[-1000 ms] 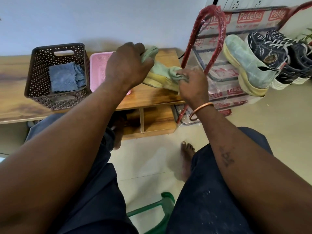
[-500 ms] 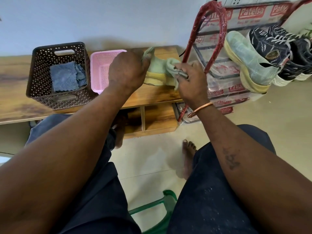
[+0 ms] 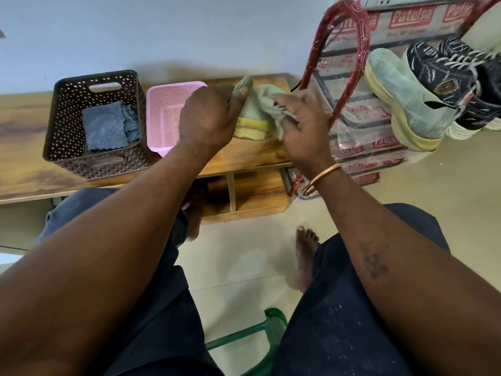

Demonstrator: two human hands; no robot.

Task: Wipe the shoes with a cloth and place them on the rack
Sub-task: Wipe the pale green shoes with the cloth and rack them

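The left hand's (image 3: 208, 115) grip holds the shoe (image 3: 248, 126) while the right hand (image 3: 301, 128), its grip clutching the cloth (image 3: 267, 101), has swept upward across it, so wiping continues and the rack (image 3: 363, 36) waits.

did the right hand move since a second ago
Yes: the right hand, with the cloth, shifted left and toward the wall, judged against the bench corner.

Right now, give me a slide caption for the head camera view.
Left hand holds a green shoe, right hand wipes it with a cloth; its mate sits on the rack.
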